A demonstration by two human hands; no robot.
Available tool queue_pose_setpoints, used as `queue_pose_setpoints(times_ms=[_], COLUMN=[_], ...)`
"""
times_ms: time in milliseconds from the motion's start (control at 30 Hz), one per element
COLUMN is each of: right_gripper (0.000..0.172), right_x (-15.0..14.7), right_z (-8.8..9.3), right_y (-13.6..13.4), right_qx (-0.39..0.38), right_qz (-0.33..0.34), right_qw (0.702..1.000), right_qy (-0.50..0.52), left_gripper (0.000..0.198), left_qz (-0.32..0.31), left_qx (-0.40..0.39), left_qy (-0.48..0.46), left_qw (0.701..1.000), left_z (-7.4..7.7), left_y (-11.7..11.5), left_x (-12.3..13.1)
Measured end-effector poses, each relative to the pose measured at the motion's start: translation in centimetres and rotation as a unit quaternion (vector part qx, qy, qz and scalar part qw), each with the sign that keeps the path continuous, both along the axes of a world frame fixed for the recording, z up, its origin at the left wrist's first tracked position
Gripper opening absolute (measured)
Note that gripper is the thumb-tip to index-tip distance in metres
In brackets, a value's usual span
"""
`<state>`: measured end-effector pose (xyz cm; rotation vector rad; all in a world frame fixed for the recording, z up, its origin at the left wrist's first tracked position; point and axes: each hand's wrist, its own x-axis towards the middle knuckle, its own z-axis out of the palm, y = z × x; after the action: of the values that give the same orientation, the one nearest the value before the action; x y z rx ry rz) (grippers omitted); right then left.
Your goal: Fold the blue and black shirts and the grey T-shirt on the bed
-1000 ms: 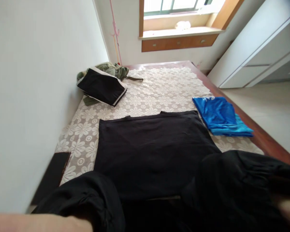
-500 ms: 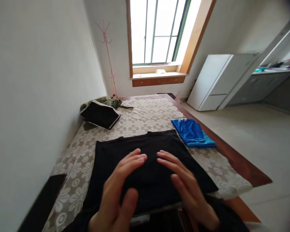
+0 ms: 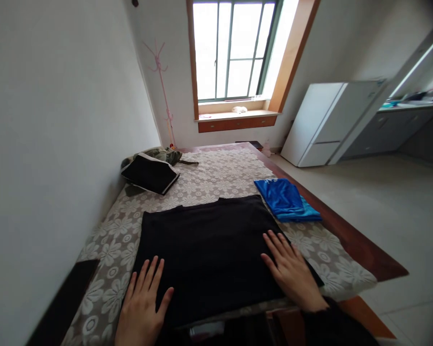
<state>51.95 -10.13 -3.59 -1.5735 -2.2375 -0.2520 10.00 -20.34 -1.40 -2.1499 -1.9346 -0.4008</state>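
Note:
A black garment, seemingly a shirt (image 3: 212, 250), lies spread flat on the table's floral cloth (image 3: 216, 168), its neckline edge facing the window. My left hand (image 3: 142, 300) rests palm down over its near left side, fingers spread. On the right side of the shirt, my right hand (image 3: 290, 271) lies flat with its fingers stretched out. Neither hand grips anything. Just beyond the shirt's right edge is a folded blue garment (image 3: 286, 199).
A black, white-edged item (image 3: 151, 174) lies on a green bag-like bundle (image 3: 162, 154) by the left wall. A dark flat object (image 3: 65, 298) is at the near left. A pink coat stand (image 3: 162, 86) and white fridge (image 3: 321, 122) stand farther off.
Both hands have come down from above the middle of the shirt and moved apart, left hand to the left side, right hand to the right. They now lie flat on it.

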Motion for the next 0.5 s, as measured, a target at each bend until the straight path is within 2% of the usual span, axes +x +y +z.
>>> queue_pose_setpoints(times_ms=[100,200,333,500], right_gripper=[0.063,0.067,0.065,0.058], right_x=[4.8,7.1,7.7,6.1], right_z=[-1.4,-2.0,-1.8,-0.4], right_y=[0.0,-0.8,-2.6,-3.5], right_qx=[0.000,-0.026,-0.003,0.041], right_qz=[-0.005,0.012,0.014,0.019], right_qw=[1.000,1.000,1.000,0.998], right_qy=[0.006,0.010,0.013,0.053], left_gripper=[0.076,0.073,0.073,0.076], left_qz=[0.021,0.008,-0.007,-0.029], left_qx=[0.001,-0.009,-0.009,0.001], left_qy=[0.012,0.006,-0.007,-0.035], left_qw=[1.000,1.000,1.000,0.999], left_z=[-0.1,-0.3,-0.3,0.4], left_y=[-1.8,-3.3,-5.2,-6.5], left_x=[-2.1,-3.0,-3.8,-4.5])
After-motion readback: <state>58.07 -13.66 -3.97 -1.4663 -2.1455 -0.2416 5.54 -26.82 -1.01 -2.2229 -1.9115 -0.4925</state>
